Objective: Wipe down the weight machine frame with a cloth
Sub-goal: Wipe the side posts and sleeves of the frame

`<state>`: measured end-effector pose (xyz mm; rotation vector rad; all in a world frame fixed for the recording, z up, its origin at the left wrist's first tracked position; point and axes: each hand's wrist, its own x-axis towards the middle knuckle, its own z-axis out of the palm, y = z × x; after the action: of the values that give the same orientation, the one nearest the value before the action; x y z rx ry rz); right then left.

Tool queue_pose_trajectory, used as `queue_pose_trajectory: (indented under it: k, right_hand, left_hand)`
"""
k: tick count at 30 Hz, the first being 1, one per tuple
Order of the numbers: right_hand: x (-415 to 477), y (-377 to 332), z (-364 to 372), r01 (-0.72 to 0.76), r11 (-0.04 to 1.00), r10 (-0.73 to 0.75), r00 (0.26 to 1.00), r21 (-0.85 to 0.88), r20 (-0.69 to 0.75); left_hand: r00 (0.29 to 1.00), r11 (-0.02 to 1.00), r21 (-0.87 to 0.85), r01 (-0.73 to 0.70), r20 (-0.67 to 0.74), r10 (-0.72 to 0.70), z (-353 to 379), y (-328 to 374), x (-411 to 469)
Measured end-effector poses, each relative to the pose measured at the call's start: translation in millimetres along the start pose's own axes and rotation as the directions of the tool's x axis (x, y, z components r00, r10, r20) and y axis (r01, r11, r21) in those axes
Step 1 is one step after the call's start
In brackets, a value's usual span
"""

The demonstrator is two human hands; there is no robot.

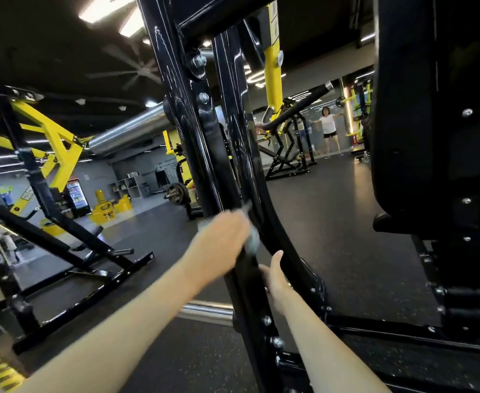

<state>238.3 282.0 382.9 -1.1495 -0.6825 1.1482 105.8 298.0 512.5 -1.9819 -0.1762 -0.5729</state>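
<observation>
Cloth [254, 241], seemingly gripped by blurred left hand [219, 236], touches frame [204, 131].

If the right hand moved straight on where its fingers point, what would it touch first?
Probably the curved black bar just above the right hand; the cloth in the left hand lies slightly left of that line. Depth is unclear.

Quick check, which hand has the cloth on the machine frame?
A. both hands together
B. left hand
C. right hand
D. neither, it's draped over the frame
B: the left hand grips the pale cloth against the black frame upright. The right hand rests bare on the frame lower down.
</observation>
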Motion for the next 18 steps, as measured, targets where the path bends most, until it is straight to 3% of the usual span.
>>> queue_pose_trajectory:
  k: [2,6,8,10,13,16,18]
  right_hand:
    - [1.0,-1.8,-2.3,-0.005,1.0,0.005,1.0,-0.024,0.003]
    - [8.6,-7.2,-7.7,0.004,0.998,-0.005,1.0,-0.07,-0.016]
    - [13.9,-4.3,-9.7,0.019,0.999,-0.019,1.0,-0.039,0.003]
    - [15.2,1.0,-13.8,0.023,0.999,-0.025,0.999,0.048,0.03]
    - [14.1,6.1,-20.6,-0.008,0.992,0.003,0.999,0.124,0.041]
    - [15.0,12.8,-32.5,0.019,0.991,-0.019,1.0,0.13,-0.002]
    - [8.5,23.0,-44.8,0.027,0.995,-0.017,0.995,0.098,-0.103]
  left_hand:
    - [0.989,0.993,0.014,0.121,-0.088,-0.119,-3.0,-30.6,19.3]
    - [0.981,0.985,0.036,0.167,-0.105,-0.162,10.6,-21.2,22.4]
    - [0.995,0.994,0.034,0.104,0.008,-0.104,25.0,14.0,6.5]
    - [0.986,0.996,0.076,-0.049,0.164,0.036,40.9,58.8,-23.5]
    - [0.906,0.966,0.005,-0.259,0.349,0.241,53.1,124.6,-75.1]
    - [0.85,0.947,-0.063,-0.315,0.425,0.311,52.9,129.9,-76.7]
    - [0.883,0.962,-0.003,-0.274,0.395,0.253,45.7,104.9,-52.8]
